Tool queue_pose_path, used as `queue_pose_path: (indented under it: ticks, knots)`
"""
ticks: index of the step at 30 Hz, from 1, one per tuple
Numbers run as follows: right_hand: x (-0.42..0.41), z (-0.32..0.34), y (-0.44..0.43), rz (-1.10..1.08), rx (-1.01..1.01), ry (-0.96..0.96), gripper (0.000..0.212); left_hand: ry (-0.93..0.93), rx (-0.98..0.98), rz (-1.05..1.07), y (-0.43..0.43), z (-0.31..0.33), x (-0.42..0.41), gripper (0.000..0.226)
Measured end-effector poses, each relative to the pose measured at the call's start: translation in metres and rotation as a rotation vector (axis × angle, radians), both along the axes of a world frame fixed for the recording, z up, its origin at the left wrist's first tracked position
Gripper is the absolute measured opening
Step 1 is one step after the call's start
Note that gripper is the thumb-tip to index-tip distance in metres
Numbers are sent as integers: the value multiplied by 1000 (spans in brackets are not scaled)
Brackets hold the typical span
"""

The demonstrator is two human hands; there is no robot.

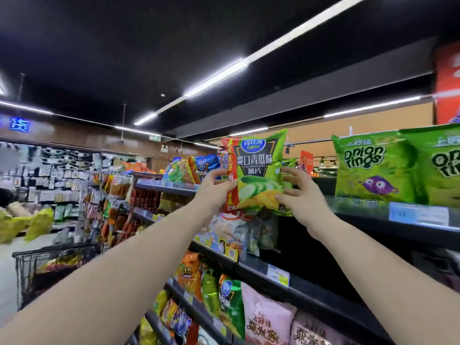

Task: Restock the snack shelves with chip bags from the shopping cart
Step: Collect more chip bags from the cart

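Chip bag (258, 170), likely light, puffy and crush-prone, is upright at the top shelf (368, 221), left of the onion-ring bags (373, 168), with left hand (216, 188) and right hand (302, 195) fingers pinching its lower side edges.

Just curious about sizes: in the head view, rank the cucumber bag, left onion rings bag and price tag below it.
Tied first: left onion rings bag, cucumber bag; they look alike.
Last: price tag.

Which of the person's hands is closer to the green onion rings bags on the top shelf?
The right hand. It grips the right edge of the cucumber chip bag, just left of the onion rings bags; the left hand grips its opposite edge, farther away.
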State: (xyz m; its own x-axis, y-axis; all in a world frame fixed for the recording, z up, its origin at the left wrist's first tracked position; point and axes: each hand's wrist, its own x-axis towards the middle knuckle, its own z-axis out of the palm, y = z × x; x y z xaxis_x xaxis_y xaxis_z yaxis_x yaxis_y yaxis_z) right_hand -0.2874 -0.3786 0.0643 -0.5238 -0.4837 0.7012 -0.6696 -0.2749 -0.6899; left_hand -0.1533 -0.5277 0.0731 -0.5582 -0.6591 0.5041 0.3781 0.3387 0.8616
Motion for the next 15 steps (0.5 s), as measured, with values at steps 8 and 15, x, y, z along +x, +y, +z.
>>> queue_pose_path:
  ticks: [8, 15]
  knots:
    - [-87, 75, -45, -263, 50, 143, 72, 56, -119, -63, -58, 68, -121, 40]
    - [-146, 109, -79, -433, 58, -77, 48, -6, -79, -287, -93, 83, -218, 35]
